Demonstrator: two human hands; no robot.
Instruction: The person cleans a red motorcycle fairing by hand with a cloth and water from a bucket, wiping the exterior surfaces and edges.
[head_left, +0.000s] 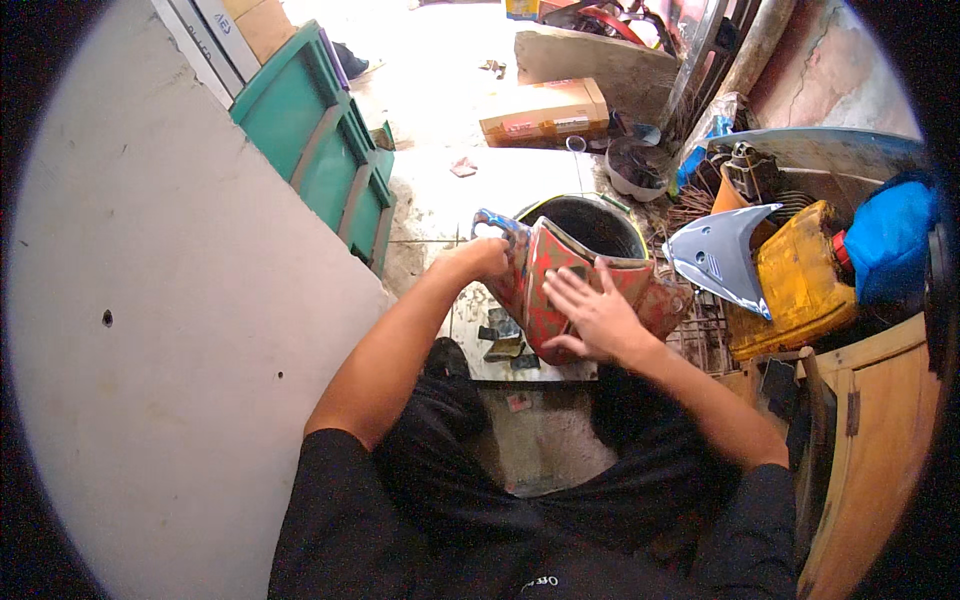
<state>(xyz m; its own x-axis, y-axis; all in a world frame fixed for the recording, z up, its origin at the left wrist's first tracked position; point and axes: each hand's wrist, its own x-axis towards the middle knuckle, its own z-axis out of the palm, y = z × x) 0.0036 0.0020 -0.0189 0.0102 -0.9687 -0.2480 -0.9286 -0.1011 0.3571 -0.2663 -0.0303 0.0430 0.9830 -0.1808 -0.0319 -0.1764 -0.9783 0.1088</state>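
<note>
A motorcycle body panel [545, 290], patchy with worn red, brown and blue paint, is tilted in front of me between my knees. My left hand [487, 257] is closed around its upper left edge, with the fingers partly hidden. On the panel's face lies my right hand [600, 318], flat with the fingers stretched and slightly blurred. A small dark patch shows by its fingertips; I cannot tell whether it is a loose piece or part of the panel. Just behind the panel stands a dark bucket [600, 225] with a yellowish rim.
Several small dark pieces [505, 348] lie on the white tiles below the panel. Right of it are a grey-blue plastic panel [725, 255], a yellow jerrycan [800, 275] and a wooden cabinet [880, 430]. A white wall [180, 300] borders my left; a cardboard box [545, 110] sits farther ahead.
</note>
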